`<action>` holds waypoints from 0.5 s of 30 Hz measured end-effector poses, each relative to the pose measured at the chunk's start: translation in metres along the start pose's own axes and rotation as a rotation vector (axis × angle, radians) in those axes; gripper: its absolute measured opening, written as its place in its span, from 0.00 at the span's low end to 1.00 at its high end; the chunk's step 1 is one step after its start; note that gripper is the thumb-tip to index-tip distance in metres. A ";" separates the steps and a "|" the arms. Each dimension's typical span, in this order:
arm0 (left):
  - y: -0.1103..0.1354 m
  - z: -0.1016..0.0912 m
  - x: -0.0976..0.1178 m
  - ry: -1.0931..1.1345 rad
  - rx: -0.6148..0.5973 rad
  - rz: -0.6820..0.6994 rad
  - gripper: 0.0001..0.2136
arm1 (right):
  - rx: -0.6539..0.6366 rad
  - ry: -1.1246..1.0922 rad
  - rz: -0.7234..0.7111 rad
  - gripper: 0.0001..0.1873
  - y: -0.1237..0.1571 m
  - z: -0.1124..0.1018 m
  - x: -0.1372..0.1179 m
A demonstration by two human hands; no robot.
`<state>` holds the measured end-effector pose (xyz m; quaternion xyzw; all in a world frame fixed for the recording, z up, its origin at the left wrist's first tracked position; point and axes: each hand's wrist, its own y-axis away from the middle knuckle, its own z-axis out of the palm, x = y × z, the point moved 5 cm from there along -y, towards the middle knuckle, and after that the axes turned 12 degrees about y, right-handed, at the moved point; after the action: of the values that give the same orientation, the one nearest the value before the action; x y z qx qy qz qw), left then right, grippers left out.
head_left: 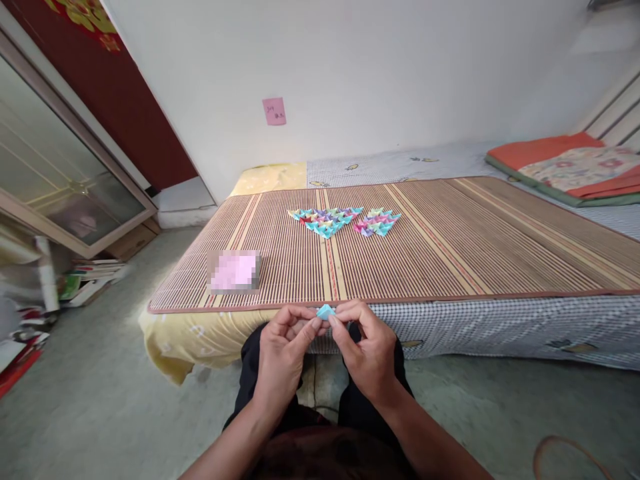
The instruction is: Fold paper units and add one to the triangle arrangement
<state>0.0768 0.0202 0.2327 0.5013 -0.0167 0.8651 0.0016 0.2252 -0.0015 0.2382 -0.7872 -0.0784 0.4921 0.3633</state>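
A small piece of folded light-blue paper [326,311] is pinched between my two hands, just in front of the bed's near edge. My left hand [289,338] grips its left side with thumb and fingers. On its right side, the thumb and fingertips of my right hand [364,341] press together. Beyond them on the striped mat, many small folded paper pieces in several colours stand in two groups, a larger wedge-shaped cluster [326,221] and a smaller cluster [377,222] to its right.
A blurred pink block [234,272] lies at the left of the bamboo mat [425,247]. Folded orange bedding [565,167] rests at the bed's far right. A pink note [275,111] sticks to the wall. Books and papers [93,277] lie on the floor at left.
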 end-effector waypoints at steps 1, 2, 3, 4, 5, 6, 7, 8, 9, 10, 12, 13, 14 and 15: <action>0.000 0.000 0.000 0.002 0.002 -0.005 0.11 | 0.003 0.009 -0.006 0.08 0.000 0.000 -0.001; 0.000 -0.001 -0.001 0.003 0.006 -0.010 0.11 | 0.006 0.017 -0.013 0.08 0.000 0.000 -0.001; -0.001 -0.001 -0.001 0.001 0.010 -0.014 0.11 | 0.008 0.024 -0.019 0.08 0.000 0.000 -0.001; -0.001 -0.002 -0.001 -0.004 0.013 -0.016 0.11 | 0.011 0.029 -0.025 0.08 0.000 0.000 -0.002; -0.001 -0.002 -0.002 -0.014 0.016 -0.018 0.11 | 0.012 0.031 -0.029 0.08 0.000 0.000 -0.002; -0.001 -0.003 -0.002 -0.025 0.018 -0.019 0.10 | 0.012 0.031 -0.033 0.08 0.000 0.001 -0.002; -0.002 -0.004 -0.002 -0.035 0.021 -0.020 0.10 | 0.011 0.030 -0.037 0.07 0.001 0.001 -0.002; -0.002 -0.005 -0.002 -0.042 0.023 -0.022 0.10 | 0.012 0.028 -0.039 0.07 0.001 0.001 -0.002; -0.002 -0.005 -0.003 -0.047 0.023 -0.024 0.09 | 0.011 0.025 -0.041 0.07 0.001 0.001 -0.002; -0.003 -0.006 -0.003 -0.049 0.021 -0.023 0.09 | 0.010 0.022 -0.041 0.08 0.001 0.001 -0.002; -0.004 -0.006 -0.004 -0.049 0.012 -0.016 0.09 | 0.005 0.016 -0.037 0.08 0.001 0.001 -0.002; -0.004 -0.006 -0.004 -0.049 0.009 -0.011 0.09 | 0.002 0.014 -0.035 0.08 0.001 0.001 -0.002; -0.004 -0.006 -0.004 -0.049 0.008 -0.006 0.09 | -0.002 0.013 -0.032 0.08 0.001 0.001 -0.002; -0.005 -0.006 -0.004 -0.049 0.007 -0.001 0.09 | -0.004 0.010 -0.028 0.08 0.001 0.002 -0.002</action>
<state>0.0740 0.0252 0.2264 0.5225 -0.0133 0.8526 -0.0004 0.2228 -0.0019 0.2387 -0.7892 -0.0885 0.4829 0.3689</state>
